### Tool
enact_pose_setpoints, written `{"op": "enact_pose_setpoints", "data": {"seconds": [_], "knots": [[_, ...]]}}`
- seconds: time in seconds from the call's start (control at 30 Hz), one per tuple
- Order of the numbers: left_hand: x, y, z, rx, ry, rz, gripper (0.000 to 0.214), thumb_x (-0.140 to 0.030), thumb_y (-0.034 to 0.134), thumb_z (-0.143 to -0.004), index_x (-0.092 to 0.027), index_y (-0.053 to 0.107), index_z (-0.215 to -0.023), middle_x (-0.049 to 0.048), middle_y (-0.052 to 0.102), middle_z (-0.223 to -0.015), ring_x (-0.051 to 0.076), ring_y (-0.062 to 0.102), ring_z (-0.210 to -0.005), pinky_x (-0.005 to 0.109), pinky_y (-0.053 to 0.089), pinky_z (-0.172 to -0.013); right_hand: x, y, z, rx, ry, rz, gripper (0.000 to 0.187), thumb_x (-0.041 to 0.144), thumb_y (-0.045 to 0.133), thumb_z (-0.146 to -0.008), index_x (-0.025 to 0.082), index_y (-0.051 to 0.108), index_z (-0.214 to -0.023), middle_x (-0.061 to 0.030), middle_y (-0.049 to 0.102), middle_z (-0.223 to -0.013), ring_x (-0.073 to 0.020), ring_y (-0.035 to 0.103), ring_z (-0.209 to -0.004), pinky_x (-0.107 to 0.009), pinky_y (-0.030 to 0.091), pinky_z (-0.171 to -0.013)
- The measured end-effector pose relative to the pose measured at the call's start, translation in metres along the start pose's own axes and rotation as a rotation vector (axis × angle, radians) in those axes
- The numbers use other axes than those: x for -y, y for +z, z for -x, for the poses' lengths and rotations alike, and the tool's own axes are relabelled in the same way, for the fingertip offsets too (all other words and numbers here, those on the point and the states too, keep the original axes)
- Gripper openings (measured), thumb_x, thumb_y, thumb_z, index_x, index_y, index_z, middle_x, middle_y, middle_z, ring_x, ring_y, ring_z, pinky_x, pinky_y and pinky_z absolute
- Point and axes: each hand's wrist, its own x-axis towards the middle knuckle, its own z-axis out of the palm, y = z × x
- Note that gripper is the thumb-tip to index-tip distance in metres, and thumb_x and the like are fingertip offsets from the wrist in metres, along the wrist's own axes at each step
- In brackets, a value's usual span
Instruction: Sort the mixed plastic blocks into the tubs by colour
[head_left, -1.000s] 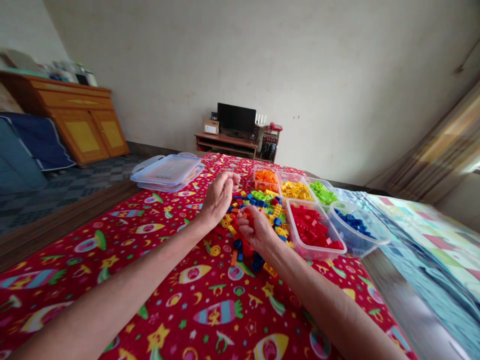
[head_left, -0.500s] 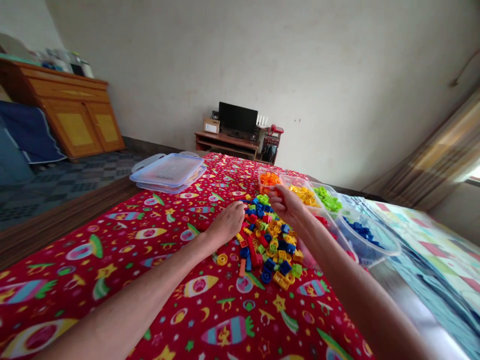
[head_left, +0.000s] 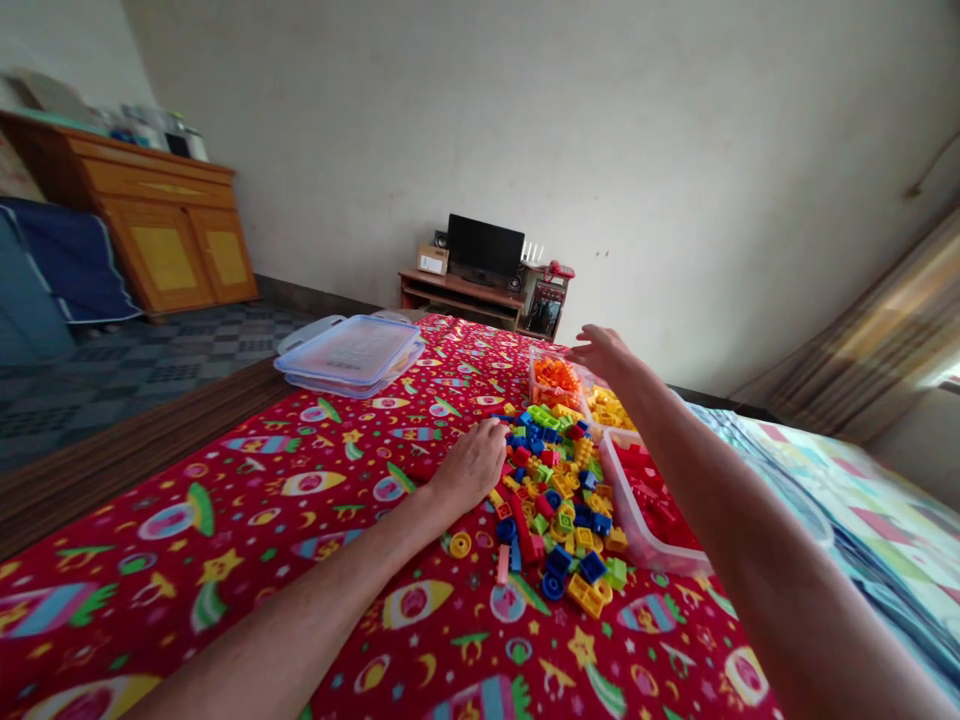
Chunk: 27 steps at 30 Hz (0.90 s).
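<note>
The right hand (head_left: 604, 350) is advancing beyond the orange tub (head_left: 533, 376), grip released; the left hand (head_left: 476, 465) is pressing the loose bricks (head_left: 559, 490), grip unclear.

The person's right forearm crosses the clear plastic tub of red bricks (head_left: 643, 510), hiding its far side and whatever stands behind it. The right hand (head_left: 604, 350), seen from the back above the clear plastic tub of orange bricks (head_left: 553, 375), conceals its palm, so any brick in it cannot be made out. Fingertips of the left hand (head_left: 474, 468) vanish into the loose pile of coloured plastic bricks (head_left: 559, 495), both arms run off the bottom edge, and the clutter atop the wooden cabinet (head_left: 161, 235) is too small to identify.
</note>
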Motion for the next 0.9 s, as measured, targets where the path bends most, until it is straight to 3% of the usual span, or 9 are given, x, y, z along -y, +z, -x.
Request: {"op": "enact_pose_setpoints", "data": {"seconds": [0.1,0.2,0.27,0.4,0.57,0.67,0.77,0.9], "knots": [[0.0,0.0,-0.001,-0.009,0.009,-0.002,0.026,-0.015,0.032,-0.091,-0.015,0.053,-0.107,0.0151,0.057,-0.11,0.026,0.052,-0.113,0.044,0.044,-0.097,0.014,0.01,0.012,-0.012,0.148,-0.008,0.008,0.012,0.062,-0.073,0.014,0.054,-0.073,-0.0049,0.062,-0.064,-0.0165,0.064,-0.061,-0.027,0.052,-0.052],[0.0,0.0,-0.001,0.001,0.01,0.023,0.027,-0.015,0.032,-0.091,-0.015,0.053,-0.107,0.0151,0.056,-0.11,0.026,0.053,-0.11,0.042,0.045,-0.096,0.02,0.018,0.044,0.045,0.193,-0.038,0.006,0.006,0.057,-0.075,0.011,0.058,-0.071,-0.0069,0.064,-0.061,-0.0142,0.064,-0.058,-0.025,0.053,-0.054],[-0.001,-0.001,-0.001,-0.005,0.002,0.07,0.027,-0.014,0.032,-0.09,-0.015,0.053,-0.107,0.0156,0.056,-0.11,0.026,0.054,-0.109,0.043,0.044,-0.096,0.016,0.02,0.074,0.17,0.157,0.003,0.008,0.008,0.055,-0.077,0.011,0.062,-0.073,-0.0056,0.065,-0.06,-0.0128,0.063,-0.056,-0.025,0.054,-0.055],[-0.002,-0.003,-0.001,-0.016,-0.009,0.112,0.028,-0.014,0.033,-0.089,-0.013,0.054,-0.108,0.0172,0.057,-0.11,0.028,0.053,-0.11,0.046,0.043,-0.097,0.0,0.013,0.136,0.411,0.011,0.29,0.012,0.019,0.056,-0.079,0.014,0.067,-0.078,-0.003,0.068,-0.066,-0.0139,0.063,-0.057,-0.027,0.053,-0.057],[-0.002,-0.007,0.002,0.011,0.057,0.139,0.03,-0.012,0.037,-0.085,-0.011,0.058,-0.105,0.0205,0.058,-0.112,0.031,0.051,-0.115,0.05,0.039,-0.101,-0.009,0.008,0.19,0.602,-0.247,0.762,0.019,0.013,0.051,-0.079,0.017,0.064,-0.066,0.0017,0.06,-0.057,-0.0083,0.049,-0.051,-0.02,0.033,-0.05],[0.0,-0.007,0.004,0.002,0.107,0.173,0.03,-0.013,0.038,-0.084,-0.011,0.061,-0.102,0.0221,0.06,-0.114,0.034,0.049,-0.119,0.054,0.035,-0.104,-0.004,0.01,0.205,0.675,-0.308,0.963,0.02,0.007,0.051,-0.076,0.016,0.06,-0.061,0.0032,0.054,-0.053,-0.0065,0.039,-0.048,-0.022,0.024,-0.05],[0.001,-0.006,0.007,-0.02,0.123,0.18,0.032,-0.013,0.037,-0.084,-0.01,0.063,-0.104,0.0233,0.061,-0.115,0.035,0.049,-0.12,0.056,0.036,-0.102,0.0,0.012,0.208,0.661,-0.308,1.027,0.019,0.008,0.05,-0.076,0.016,0.062,-0.065,0.0023,0.056,-0.057,-0.0066,0.04,-0.049,-0.023,0.023,-0.052],[0.001,-0.007,0.01,-0.012,0.225,-0.158,0.038,-0.006,0.032,-0.086,-0.006,0.06,-0.112,0.0209,0.06,-0.119,0.03,0.051,-0.12,0.049,0.04,-0.102,-0.002,0.009,0.205,0.635,-0.314,1.1,0.02,0.011,0.048,-0.079,0.017,0.064,-0.067,0.0009,0.058,-0.058,-0.0075,0.041,-0.05,-0.024,0.022,-0.053]]}}
